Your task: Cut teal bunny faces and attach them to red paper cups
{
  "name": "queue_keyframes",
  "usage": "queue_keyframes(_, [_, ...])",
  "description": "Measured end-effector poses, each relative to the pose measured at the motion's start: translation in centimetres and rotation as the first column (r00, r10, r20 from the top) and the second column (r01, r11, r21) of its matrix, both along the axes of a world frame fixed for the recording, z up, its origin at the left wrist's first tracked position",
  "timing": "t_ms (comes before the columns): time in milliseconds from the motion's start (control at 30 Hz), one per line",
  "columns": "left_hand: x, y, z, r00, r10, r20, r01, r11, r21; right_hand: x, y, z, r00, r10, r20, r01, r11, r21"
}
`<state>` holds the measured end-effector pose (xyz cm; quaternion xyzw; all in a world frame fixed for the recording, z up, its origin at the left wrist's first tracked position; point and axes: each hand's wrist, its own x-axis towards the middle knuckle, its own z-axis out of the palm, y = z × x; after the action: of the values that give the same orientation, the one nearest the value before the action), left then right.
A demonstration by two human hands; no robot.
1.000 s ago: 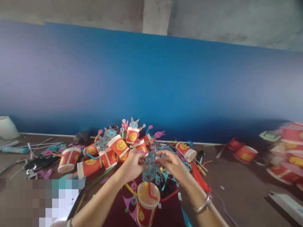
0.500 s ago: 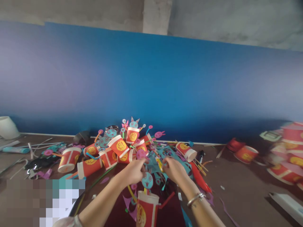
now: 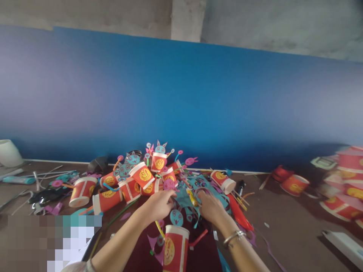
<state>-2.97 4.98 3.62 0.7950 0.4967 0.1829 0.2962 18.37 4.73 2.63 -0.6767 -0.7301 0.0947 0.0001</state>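
Observation:
My left hand (image 3: 161, 204) is closed, fingertips pinched together just above a round blue cat-face cutout (image 3: 176, 218). What they pinch, if anything, is too small to make out. Below the face, a red paper cup (image 3: 176, 247) with a yellow emblem stands upright, a yellow straw (image 3: 159, 229) at its left and a red straw (image 3: 200, 237) at its right. My right hand (image 3: 211, 207) has curled fingers over a ring-shaped item (image 3: 202, 191) on blue cut sheets (image 3: 185, 199); its kind is unclear. Beside those fingers lies a small yellow piece (image 3: 192, 197).
Several decorated red cups (image 3: 143, 175) are heaped behind my left hand. Another cup (image 3: 223, 182) lies on its side to the right, near a red strip (image 3: 239, 211). Stacked cups (image 3: 343, 189) stand far right, with a white box (image 3: 342, 245) closer in. A blue partition (image 3: 181, 105) rises behind.
My right hand has shifted slightly right and down, away from the yellow piece. The cat face sits slightly lower and the cup rim slightly higher. My left hand is nearly still.

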Motion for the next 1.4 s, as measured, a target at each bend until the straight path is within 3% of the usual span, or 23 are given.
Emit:
queue_keyframes(233, [0.4,0.1,0.4,0.994,0.024,0.104,-0.033,0.995,0.094,0.4,0.3,0.0,0.998,-0.057,0.005,0.057,0.998,0.007])
queue_keyframes(433, [1.5,-0.4,0.7,0.975,0.008,0.224,-0.068,0.963,0.261,1.1,0.6,1.3,0.990,-0.051,-0.129,0.069,0.989,0.133])
queue_keyframes(500, [2.1,-0.4,0.5,0.964,-0.008,0.267,-0.085,0.938,0.335,0.9,0.3,1.8,0.975,0.016,-0.221,0.030,0.979,0.202])
queue_keyframes(567, [2.8,-0.5,0.2,0.957,-0.034,0.287,-0.090,0.909,0.407,0.3,-0.3,2.1,0.908,0.146,-0.393,-0.034,0.960,0.277])
queue_keyframes(667, [3.5,-1.1,-0.3,0.952,-0.108,0.285,-0.039,0.884,0.466,-0.8,-1.6,2.3,0.721,0.305,-0.622,-0.094,0.932,0.349])
queue_keyframes(767, [3.6,-2.2,-0.3,0.942,-0.170,0.289,0.013,0.879,0.477,-1.6,-3.0,2.3,0.655,0.355,-0.668,-0.095,0.915,0.393])
queue_keyframes(1000, [2.5,-4.4,0.0,0.909,-0.219,0.355,0.045,0.897,0.439,-2.4,-5.2,1.8,0.684,0.370,-0.628,-0.091,0.898,0.430])
queue_keyframes(1200, [2.0,-4.7,-0.9,0.875,-0.138,0.464,-0.035,0.938,0.346,-2.7,-6.4,0.3,0.822,0.384,-0.421,-0.091,0.818,0.568])
queue_keyframes(1400, [2.2,-5.7,-1.8,0.893,0.011,0.451,-0.234,0.866,0.443,-3.4,-6.7,-1.3,0.807,0.496,-0.320,-0.166,0.710,0.684])
